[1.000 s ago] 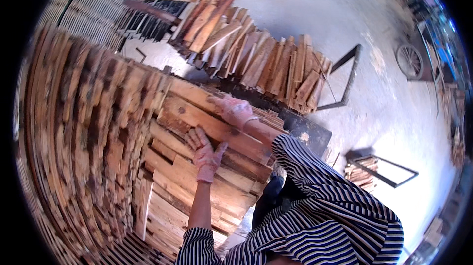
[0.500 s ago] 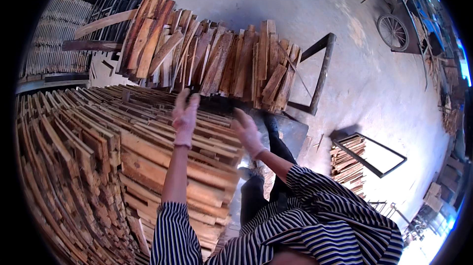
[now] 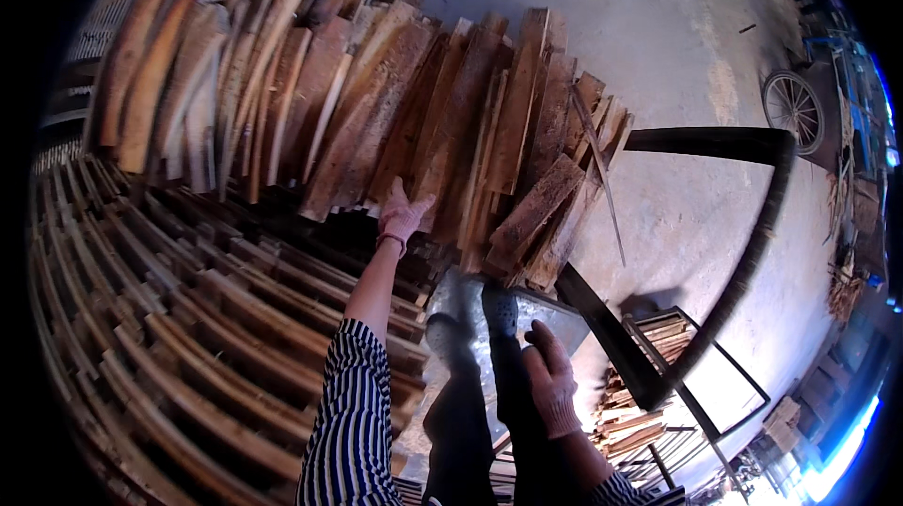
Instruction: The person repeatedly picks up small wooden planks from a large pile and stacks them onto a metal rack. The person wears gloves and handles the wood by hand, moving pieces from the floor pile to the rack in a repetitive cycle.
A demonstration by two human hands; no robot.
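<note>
My left hand [image 3: 403, 216], in a pale pinkish work glove, reaches to the near ends of a row of rough wooden boards [image 3: 461, 130]. Its thumb and fingers are spread against the end of one brown board, and no firm grip shows. My right hand [image 3: 553, 379], gloved the same way, hangs low beside my leg with its fingers loosely bent and nothing visible in them. A short plank [image 3: 536, 205] lies aslant on the right part of the row, with a thin strip [image 3: 599, 172] leaning beside it.
A big stack of layered boards [image 3: 207, 318] fills the left side. Right of the row stands a dark metal frame [image 3: 776, 196]. Another wood pile [image 3: 630, 412] sits in a frame lower right. A spoked wheel [image 3: 793, 109] stands on the concrete floor [image 3: 677, 64] far right.
The board row now appears nearer and larger. My left hand has come to the board ends; my right hand has drawn back and down beside my leg.
</note>
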